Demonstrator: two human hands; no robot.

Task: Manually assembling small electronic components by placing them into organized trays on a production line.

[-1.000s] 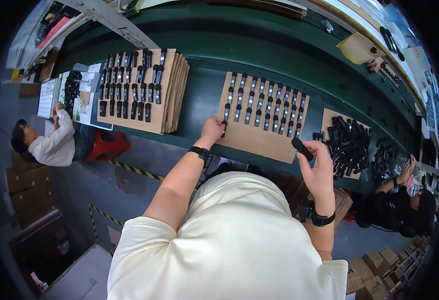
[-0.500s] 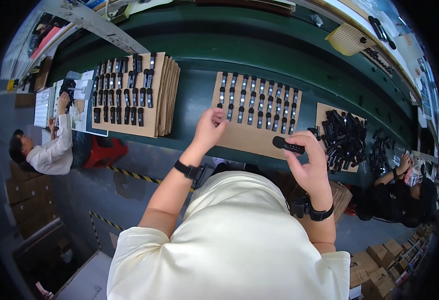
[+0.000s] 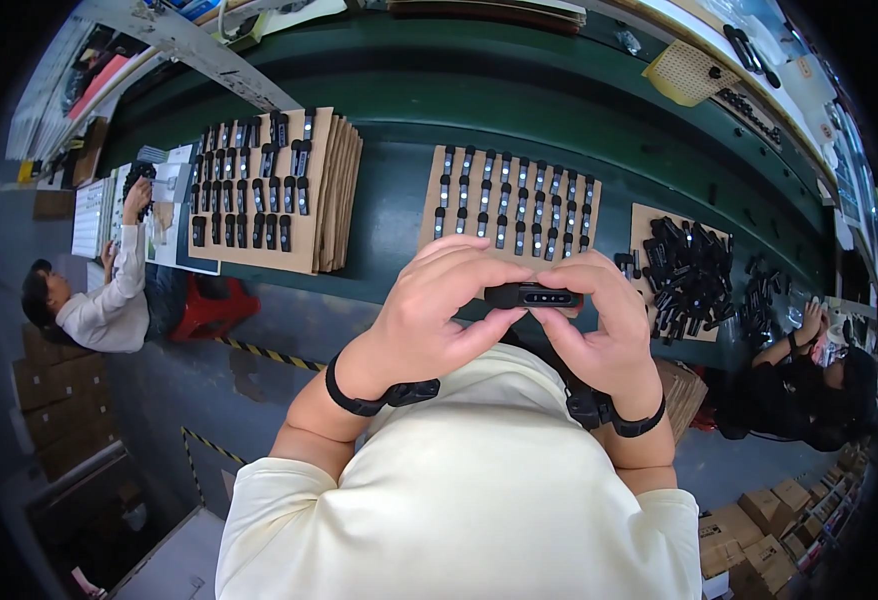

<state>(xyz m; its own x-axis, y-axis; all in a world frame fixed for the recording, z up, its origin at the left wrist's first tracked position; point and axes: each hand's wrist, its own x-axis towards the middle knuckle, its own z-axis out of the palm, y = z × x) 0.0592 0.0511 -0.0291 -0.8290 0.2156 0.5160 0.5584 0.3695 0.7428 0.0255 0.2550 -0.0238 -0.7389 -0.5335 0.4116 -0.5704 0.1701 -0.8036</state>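
Green table (image 3: 391,190), one device (image 3: 541,297) held

Left hand (image 3: 439,305) and right hand (image 3: 604,315) pinch the black device between fingertips, one at each end. Beyond lies a card (image 3: 426,231) bearing rows (image 3: 504,203); a black heap (image 3: 691,275) sits right, stacked cards (image 3: 341,200) left. Farther left, a person (image 3: 109,312) sits.

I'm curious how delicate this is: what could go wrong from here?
The small black device pinched by the left hand and right hand might slip. The hands seem close to the lined-up devices, so a stray move could knock some askew. The loose pile beyond the right hand could spill if bumped.
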